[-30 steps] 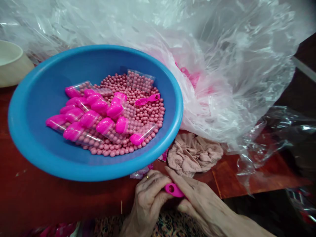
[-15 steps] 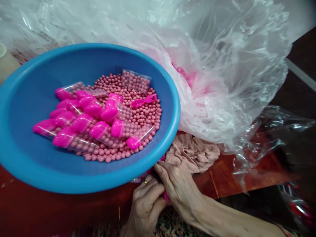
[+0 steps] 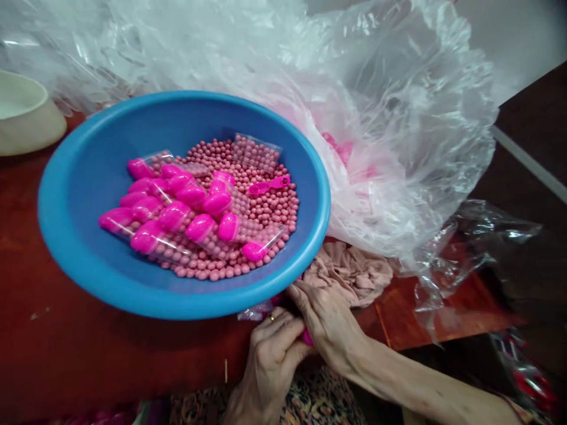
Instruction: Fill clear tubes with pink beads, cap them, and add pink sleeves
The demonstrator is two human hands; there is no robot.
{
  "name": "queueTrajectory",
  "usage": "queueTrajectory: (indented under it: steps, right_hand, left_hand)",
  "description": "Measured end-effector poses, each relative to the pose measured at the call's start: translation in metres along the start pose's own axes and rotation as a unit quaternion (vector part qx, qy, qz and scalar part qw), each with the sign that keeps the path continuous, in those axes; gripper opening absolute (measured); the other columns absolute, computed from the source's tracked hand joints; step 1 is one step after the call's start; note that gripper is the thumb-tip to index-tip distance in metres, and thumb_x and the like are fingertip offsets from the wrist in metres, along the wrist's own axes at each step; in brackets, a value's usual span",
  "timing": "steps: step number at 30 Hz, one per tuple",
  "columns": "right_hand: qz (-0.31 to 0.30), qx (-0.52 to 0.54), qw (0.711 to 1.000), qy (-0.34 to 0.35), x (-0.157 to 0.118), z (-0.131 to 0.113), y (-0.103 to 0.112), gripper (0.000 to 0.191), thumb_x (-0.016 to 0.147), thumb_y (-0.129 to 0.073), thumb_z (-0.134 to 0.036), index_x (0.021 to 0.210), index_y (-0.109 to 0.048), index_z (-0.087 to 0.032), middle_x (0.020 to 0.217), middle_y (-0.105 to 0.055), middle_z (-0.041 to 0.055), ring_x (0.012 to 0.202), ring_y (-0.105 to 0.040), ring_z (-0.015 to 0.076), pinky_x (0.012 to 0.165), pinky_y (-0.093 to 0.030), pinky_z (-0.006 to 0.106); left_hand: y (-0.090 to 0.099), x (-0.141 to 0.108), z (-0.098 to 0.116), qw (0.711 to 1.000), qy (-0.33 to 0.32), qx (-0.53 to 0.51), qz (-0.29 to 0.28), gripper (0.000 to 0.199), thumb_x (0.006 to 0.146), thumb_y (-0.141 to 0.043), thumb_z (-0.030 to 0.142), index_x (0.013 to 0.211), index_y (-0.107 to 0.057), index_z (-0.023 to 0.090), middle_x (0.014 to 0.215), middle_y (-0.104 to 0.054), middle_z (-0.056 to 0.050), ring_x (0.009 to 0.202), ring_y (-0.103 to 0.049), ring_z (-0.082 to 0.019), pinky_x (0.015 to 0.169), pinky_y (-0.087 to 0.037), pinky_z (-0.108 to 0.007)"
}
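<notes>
Off-white round bowl [image 3: 33,127] far left on the red-brown wooden bench [image 3: 84,348]. Next, blue oval plastic basin [image 3: 155,304]: pink-capped clear tubes [image 3: 175,215] piled on glossy pink beads [image 3: 239,171], double-ended pink plastic spoon [image 3: 269,185] on the beads, long axis roughly left-right. Left hand [image 3: 272,354] just below basin rim, grip closed, thumb and index pinching a small bright-pink plastic piece [image 3: 306,337]. Piece sits at those fingertips, right side of left hand, under right hand [image 3: 330,321]; both equally near. Its long axis: hidden, can't tell. Right hand lies across it, fingers together; can't tell if that grip is clamped. Crumpled beige cloth [image 3: 354,274] just beyond right hand.
</notes>
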State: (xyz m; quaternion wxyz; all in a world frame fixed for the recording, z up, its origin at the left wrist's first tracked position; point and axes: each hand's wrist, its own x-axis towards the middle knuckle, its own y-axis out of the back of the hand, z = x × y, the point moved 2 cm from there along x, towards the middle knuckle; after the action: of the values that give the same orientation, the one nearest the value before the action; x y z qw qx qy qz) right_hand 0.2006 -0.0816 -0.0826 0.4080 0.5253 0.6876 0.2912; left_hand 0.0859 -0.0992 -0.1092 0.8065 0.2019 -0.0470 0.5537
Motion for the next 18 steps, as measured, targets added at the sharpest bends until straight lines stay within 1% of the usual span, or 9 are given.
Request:
queueTrajectory:
  steps: [3, 6, 8, 10, 12, 15, 18]
  right_hand:
    - [0.005, -0.01, 1.0, 0.011, -0.006, 0.004, 0.0, 0.044, 0.096, -0.023, -0.028, 0.086, -0.063, -0.015, 0.065, -0.064, 0.0044, 0.056, -0.059, 0.0144, 0.053, -0.042, 0.024]
    - [0.019, -0.027, 0.999, 0.027, -0.014, 0.01, 0.001, 0.042, 0.096, -0.026, -0.032, 0.09, -0.064, -0.015, 0.071, -0.065, 0.0064, 0.063, -0.06, 0.0164, 0.057, -0.043, 0.026]
    - [0.026, -0.041, 0.998, 0.033, -0.017, 0.011, 0.001, 0.04, 0.096, -0.029, -0.034, 0.088, -0.064, -0.016, 0.069, -0.064, 0.0058, 0.061, -0.058, 0.0164, 0.058, -0.041, 0.027]
    - [0.028, -0.053, 0.998, 0.018, -0.016, 0.008, 0.0, 0.039, 0.095, -0.03, -0.033, 0.083, -0.063, -0.017, 0.064, -0.061, 0.0047, 0.056, -0.055, 0.0157, 0.055, -0.037, 0.027]
    - [0.027, -0.057, 0.998, -0.003, -0.014, 0.003, -0.002, 0.041, 0.095, -0.027, -0.03, 0.079, -0.062, -0.016, 0.063, -0.061, 0.0056, 0.054, -0.053, 0.016, 0.054, -0.034, 0.028]
    - [0.012, -0.039, 0.999, -0.02, -0.013, -0.004, -0.007, 0.04, 0.093, -0.025, -0.026, 0.08, -0.06, -0.016, 0.067, -0.063, 0.0076, 0.058, -0.054, 0.0177, 0.055, -0.034, 0.028]
    - [-0.007, -0.012, 0.999, -0.046, -0.015, -0.003, -0.011, 0.038, 0.091, -0.025, -0.028, 0.076, -0.058, -0.016, 0.065, -0.061, 0.0075, 0.056, -0.054, 0.0184, 0.054, -0.033, 0.029]
  left_hand:
    - [-0.001, -0.003, 0.001, 0.999, 0.023, 0.009, -0.022, 0.018, 0.087, -0.05, 0.016, 0.087, -0.067, 0.012, 0.078, -0.07, -0.009, 0.076, -0.063, -0.022, 0.067, -0.052, -0.033]
    - [-0.003, -0.005, 0.002, 0.998, 0.032, 0.02, -0.049, 0.019, 0.085, -0.049, 0.011, 0.079, -0.067, 0.013, 0.075, -0.068, -0.008, 0.075, -0.06, -0.023, 0.067, -0.052, -0.035]
    - [-0.003, -0.006, 0.002, 0.998, 0.032, 0.03, -0.054, 0.019, 0.085, -0.049, 0.01, 0.08, -0.067, 0.013, 0.075, -0.067, -0.008, 0.075, -0.06, -0.023, 0.068, -0.052, -0.036]
    - [-0.004, -0.008, 0.002, 0.998, 0.016, 0.039, -0.046, 0.018, 0.086, -0.048, 0.01, 0.088, -0.066, 0.012, 0.084, -0.069, -0.011, 0.081, -0.062, -0.024, 0.073, -0.052, -0.036]
    - [-0.004, -0.009, 0.002, 0.998, -0.013, 0.051, -0.033, 0.02, 0.087, -0.046, 0.01, 0.094, -0.064, 0.011, 0.089, -0.069, -0.014, 0.088, -0.063, -0.025, 0.078, -0.053, -0.037]
    - [-0.006, -0.009, 0.001, 0.996, -0.062, 0.055, -0.021, 0.024, 0.088, -0.04, 0.008, 0.092, -0.064, 0.012, 0.084, -0.069, -0.013, 0.086, -0.063, -0.024, 0.079, -0.053, -0.038]
    - [-0.008, -0.009, 0.0, 0.994, -0.1, 0.048, -0.002, 0.027, 0.088, -0.037, 0.006, 0.089, -0.063, 0.011, 0.076, -0.067, -0.012, 0.078, -0.061, -0.023, 0.073, -0.053, -0.037]
